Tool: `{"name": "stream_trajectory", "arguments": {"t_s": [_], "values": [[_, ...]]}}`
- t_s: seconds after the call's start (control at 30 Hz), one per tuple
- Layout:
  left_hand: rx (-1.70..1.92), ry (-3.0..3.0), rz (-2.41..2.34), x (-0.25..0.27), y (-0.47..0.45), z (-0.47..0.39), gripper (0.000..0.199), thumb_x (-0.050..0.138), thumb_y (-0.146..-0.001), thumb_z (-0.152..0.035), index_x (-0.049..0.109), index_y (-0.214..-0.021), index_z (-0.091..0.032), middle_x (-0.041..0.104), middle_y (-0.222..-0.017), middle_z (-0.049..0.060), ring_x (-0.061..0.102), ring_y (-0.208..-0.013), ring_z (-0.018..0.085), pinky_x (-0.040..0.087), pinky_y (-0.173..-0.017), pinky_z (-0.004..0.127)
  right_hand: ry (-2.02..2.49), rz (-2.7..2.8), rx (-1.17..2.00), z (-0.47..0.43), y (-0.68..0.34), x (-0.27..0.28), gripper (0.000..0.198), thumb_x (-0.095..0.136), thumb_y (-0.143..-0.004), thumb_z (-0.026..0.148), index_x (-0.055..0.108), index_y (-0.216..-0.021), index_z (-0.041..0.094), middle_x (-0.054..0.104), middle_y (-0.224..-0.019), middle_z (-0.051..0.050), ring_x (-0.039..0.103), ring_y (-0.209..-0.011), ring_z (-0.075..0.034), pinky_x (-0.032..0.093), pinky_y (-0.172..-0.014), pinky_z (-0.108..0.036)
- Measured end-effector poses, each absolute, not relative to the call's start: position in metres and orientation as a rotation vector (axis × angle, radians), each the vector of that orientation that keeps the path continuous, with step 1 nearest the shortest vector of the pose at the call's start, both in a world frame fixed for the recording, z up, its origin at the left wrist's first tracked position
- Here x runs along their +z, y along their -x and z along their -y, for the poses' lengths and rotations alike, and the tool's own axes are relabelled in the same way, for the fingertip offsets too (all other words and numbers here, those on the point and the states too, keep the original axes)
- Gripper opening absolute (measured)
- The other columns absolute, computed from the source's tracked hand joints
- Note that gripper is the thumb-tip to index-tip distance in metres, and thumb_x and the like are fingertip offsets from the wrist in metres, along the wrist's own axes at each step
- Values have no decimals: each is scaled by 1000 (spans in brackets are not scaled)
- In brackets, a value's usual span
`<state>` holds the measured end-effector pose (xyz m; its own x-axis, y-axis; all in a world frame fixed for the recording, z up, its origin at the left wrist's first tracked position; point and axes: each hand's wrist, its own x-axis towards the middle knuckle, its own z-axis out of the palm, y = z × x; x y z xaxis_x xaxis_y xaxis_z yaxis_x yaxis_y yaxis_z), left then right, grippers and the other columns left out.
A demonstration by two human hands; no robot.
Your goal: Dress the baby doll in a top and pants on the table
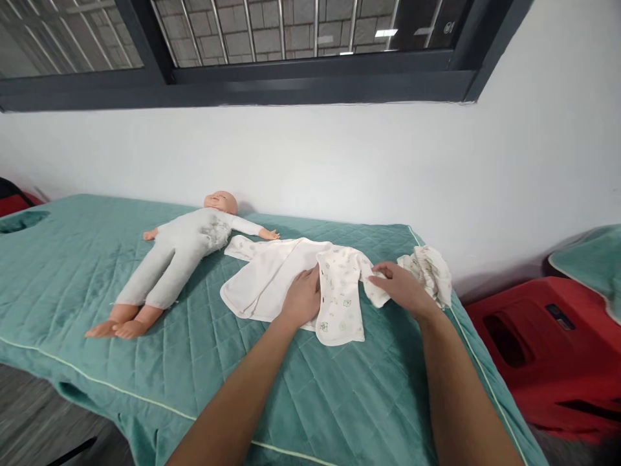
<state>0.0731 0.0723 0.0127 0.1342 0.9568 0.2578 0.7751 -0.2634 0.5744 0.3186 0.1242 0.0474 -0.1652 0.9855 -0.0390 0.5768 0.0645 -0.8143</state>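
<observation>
A white printed baby shirt [272, 285] lies spread on the bed, its right front panel lying partly over my left hand. My left hand [303, 299] rests flat on the shirt's inner side, fingers extended and tips hidden beneath that panel. At the right sleeve, my right hand [400, 288] has thumb and fingers closed on the cuff end. A baby doll [189, 243] in a pale grey cloth body lies on its back to the left, one arm reaching near the shirt's left sleeve. Beyond my right hand sits a crumpled pale printed cloth [431, 272].
The green quilted bed cover [97, 272] has its far side against a white wall [310, 162]. A dark-framed window [310, 81] with bars is above. Red plastic furniture [548, 349] stands at the right, with green fabric [592, 265] on it.
</observation>
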Motion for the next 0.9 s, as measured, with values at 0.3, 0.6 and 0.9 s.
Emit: {"name": "stream_trajectory", "arguments": {"t_s": [0.3, 0.6, 0.9], "values": [[824, -2172, -1690, 13, -73, -73, 35, 48, -88, -16, 63, -118, -26, 69, -121, 5, 60, -115, 24, 44, -105, 40, 1254, 1298, 799, -155, -320, 33, 46, 57, -78, 43, 54, -118, 20, 64, -115, -8, 61, -95, -20, 51, -82, -33], [846, -2153, -1689, 9, -72, -74, 32, 47, -88, -15, 65, -113, -26, 68, -124, 4, 59, -116, 23, 41, -109, 41, 1875, 1688, 327, -159, -344, 34, 46, 45, -81, 13, 60, -124, 14, 65, -122, -17, 58, -118, -32, 41, -102, -44], [851, -2151, -1684, 15, -73, -71, 29, 46, -88, -15, 68, -105, -25, 69, -121, 5, 60, -115, 23, 43, -105, 39, 2116, 2021, 198, -149, -346, 43, 57, 37, -94, 61, 61, -118, 16, 66, -117, -20, 61, -111, -34, 45, -90, -43]]}}
